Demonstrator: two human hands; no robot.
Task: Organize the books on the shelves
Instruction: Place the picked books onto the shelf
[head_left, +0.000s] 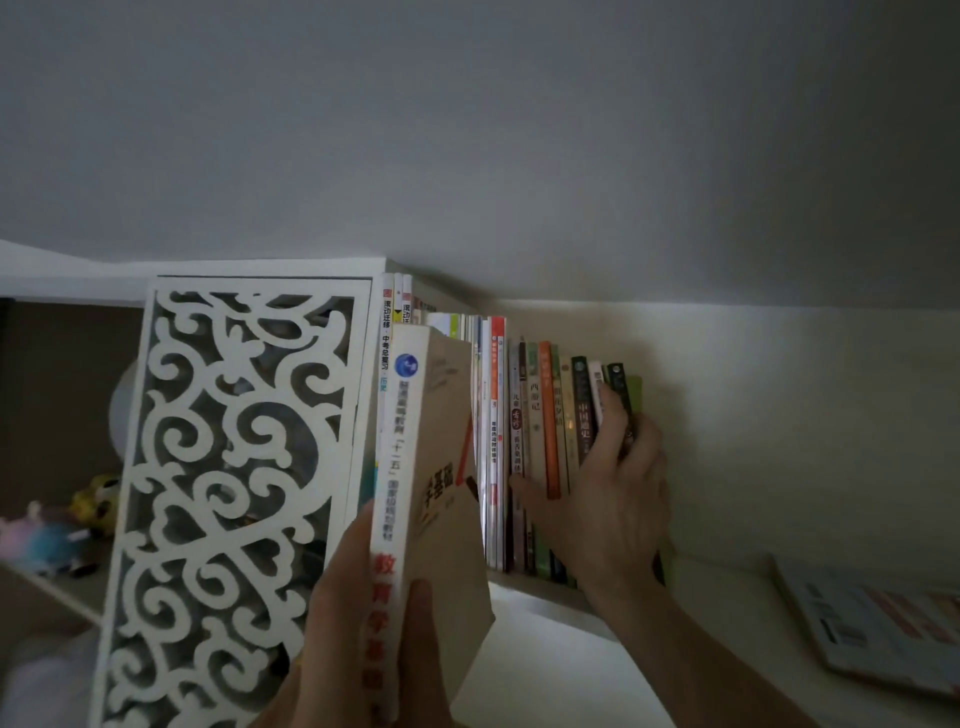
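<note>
A thick beige book (436, 467) with a white spine and red characters stands upright in front of the shelf. My left hand (363, 613) grips its lower end, thumb on the cover. Behind it a row of upright books (519, 415) fills the white shelf (540, 584). My right hand (608, 499) lies against the right end of that row, fingers curled round the last few dark green books (618, 384), thumb stretched left across the spines.
A white carved scrollwork panel (234, 493) stands left of the books. Small plush toys (57, 530) sit on a lower ledge at far left. A thin booklet (878, 629) lies flat at the lower right. A cream wall (779, 426) backs the shelf.
</note>
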